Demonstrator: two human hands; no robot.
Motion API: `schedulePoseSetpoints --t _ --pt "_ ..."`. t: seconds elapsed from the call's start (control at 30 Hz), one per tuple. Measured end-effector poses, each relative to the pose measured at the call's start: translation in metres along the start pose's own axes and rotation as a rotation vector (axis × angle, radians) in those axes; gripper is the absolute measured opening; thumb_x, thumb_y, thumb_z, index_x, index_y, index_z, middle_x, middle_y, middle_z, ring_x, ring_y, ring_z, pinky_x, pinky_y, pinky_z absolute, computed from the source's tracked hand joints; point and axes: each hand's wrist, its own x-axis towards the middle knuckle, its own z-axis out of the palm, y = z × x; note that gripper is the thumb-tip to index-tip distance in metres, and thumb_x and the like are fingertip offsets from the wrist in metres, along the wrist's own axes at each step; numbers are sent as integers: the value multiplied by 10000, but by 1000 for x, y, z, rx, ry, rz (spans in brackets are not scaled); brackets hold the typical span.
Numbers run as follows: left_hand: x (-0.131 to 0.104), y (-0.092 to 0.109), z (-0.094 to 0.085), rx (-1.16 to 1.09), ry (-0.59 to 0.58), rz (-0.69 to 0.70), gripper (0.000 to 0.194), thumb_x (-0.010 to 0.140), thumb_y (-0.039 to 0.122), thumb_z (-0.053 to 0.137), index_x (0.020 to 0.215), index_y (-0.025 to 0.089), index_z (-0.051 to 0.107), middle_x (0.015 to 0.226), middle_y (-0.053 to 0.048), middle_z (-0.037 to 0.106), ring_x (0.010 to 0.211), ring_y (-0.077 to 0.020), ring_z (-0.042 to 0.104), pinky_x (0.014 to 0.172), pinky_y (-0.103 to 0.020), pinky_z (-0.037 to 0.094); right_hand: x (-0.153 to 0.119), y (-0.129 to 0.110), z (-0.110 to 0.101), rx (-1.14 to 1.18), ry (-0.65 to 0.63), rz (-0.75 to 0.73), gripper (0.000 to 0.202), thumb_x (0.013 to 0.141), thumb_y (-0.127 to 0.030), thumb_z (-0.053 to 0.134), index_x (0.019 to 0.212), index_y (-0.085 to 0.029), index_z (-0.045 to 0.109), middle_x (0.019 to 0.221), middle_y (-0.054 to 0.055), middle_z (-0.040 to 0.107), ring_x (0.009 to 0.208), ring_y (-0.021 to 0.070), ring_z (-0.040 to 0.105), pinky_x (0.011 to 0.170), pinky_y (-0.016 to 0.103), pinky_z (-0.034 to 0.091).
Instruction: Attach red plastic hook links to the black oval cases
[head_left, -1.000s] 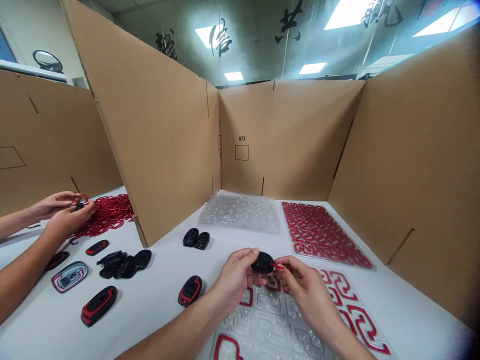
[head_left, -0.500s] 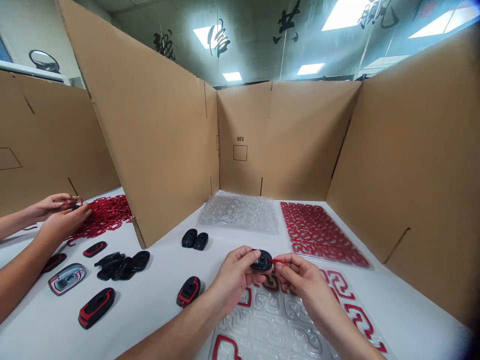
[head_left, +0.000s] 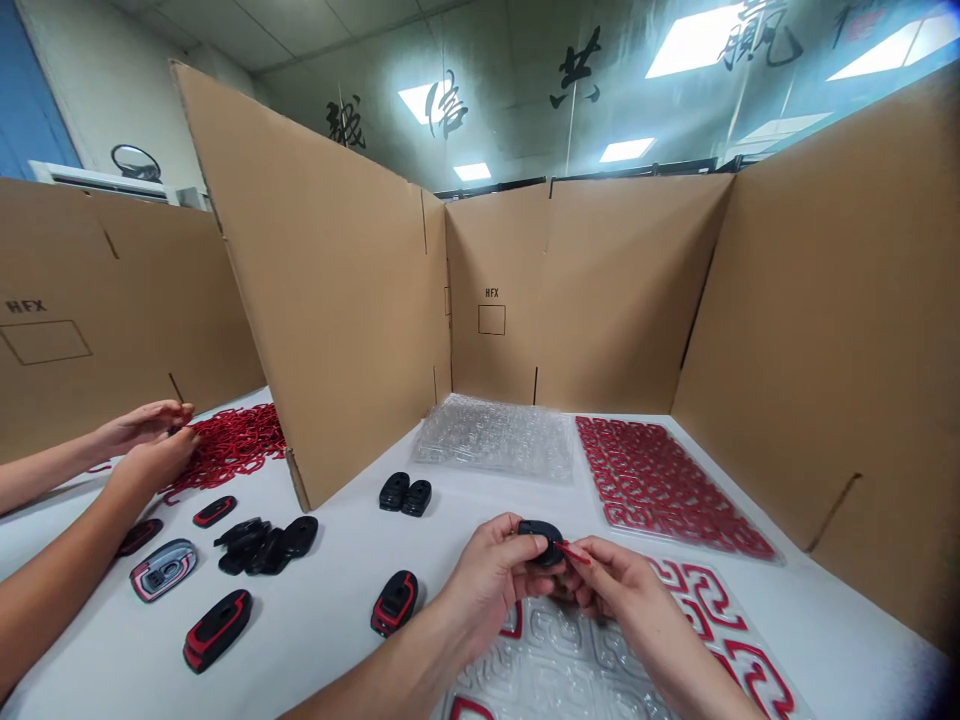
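My left hand [head_left: 491,565] is closed round a black key fob case [head_left: 538,530], with the thumb on its face. From the right, my right hand [head_left: 619,585] pinches a thin red trim strip [head_left: 574,553] against the case's right end. How far the strip sits in the case is hidden by my fingers. Both hands are above a clear moulded tray [head_left: 555,635] with red trim pieces in some of its pockets and others bare. A black case with red trim [head_left: 394,602] lies left of my left forearm.
Two plain black cases [head_left: 405,494] lie farther back. Behind are stacked clear trays [head_left: 491,435] and a tray full of red trims [head_left: 667,480]. Cardboard walls [head_left: 585,300] surround the spot. At left, a co-worker's hands [head_left: 154,445] work near a red pile [head_left: 244,440] and several cases [head_left: 217,630].
The view has shifted, so everything appears farther right and lower. The case has turned in my left hand, and the red strip now slants across its right end.
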Motion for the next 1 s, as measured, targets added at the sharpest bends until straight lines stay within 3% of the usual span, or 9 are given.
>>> schedulePoseSetpoints --t 0.1,0.27,0.53,0.8,1.0 --pt "1 -1 0 51 4 28 317 581 260 827 714 147 563 677 -42 687 605 -125 642 494 -185 449 3 4 -4 6 -3 7 403 626 -553 772 679 -167 669 572 -24 596 497 96 477 468 206 334" --pt "-1 -2 0 78 -21 45 292 595 256 803 700 146 554 679 -41 681 613 -129 630 493 -196 433 5 10 -7 94 37 -11 453 639 -534 790 918 -182 721 661 2 679 555 112 538 523 213 395" --pt "-1 -5 1 81 -4 82 338 621 308 806 724 156 522 695 -47 691 624 -131 631 551 -217 466 6 9 -5 56 36 -43 448 621 -585 780 723 -161 678 608 16 678 535 127 563 527 228 410" --pt "-2 -10 3 107 -32 136 313 666 338 774 698 161 518 707 -63 711 611 -124 615 572 -226 468 7 11 -4 153 68 25 447 566 -556 805 703 -156 659 609 28 686 508 122 563 506 219 411" --pt "-1 -8 4 158 43 150 303 644 331 777 684 168 524 693 -49 709 614 -147 635 549 -234 462 1 12 -5 -276 203 -203 377 752 -554 653 720 -180 676 578 10 640 515 153 548 494 242 412"
